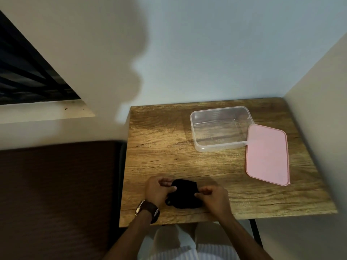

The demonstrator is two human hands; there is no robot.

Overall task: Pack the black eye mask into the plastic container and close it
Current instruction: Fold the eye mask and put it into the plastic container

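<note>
The black eye mask (185, 195) lies folded near the front edge of the wooden table (161, 147). My left hand (157, 190) pinches its left side and my right hand (214, 197) pinches its right side; a strap loop sticks out at the lower left. The clear plastic container (220, 128) stands open and empty at the back right of the table. Its pink lid (267, 153) lies flat to the right of it, one corner touching or resting on the container's rim.
A wall runs along the table's back edge and another along its right side. A dark brown surface (56, 194) adjoins the table on the left. A barred window (28, 72) is at upper left.
</note>
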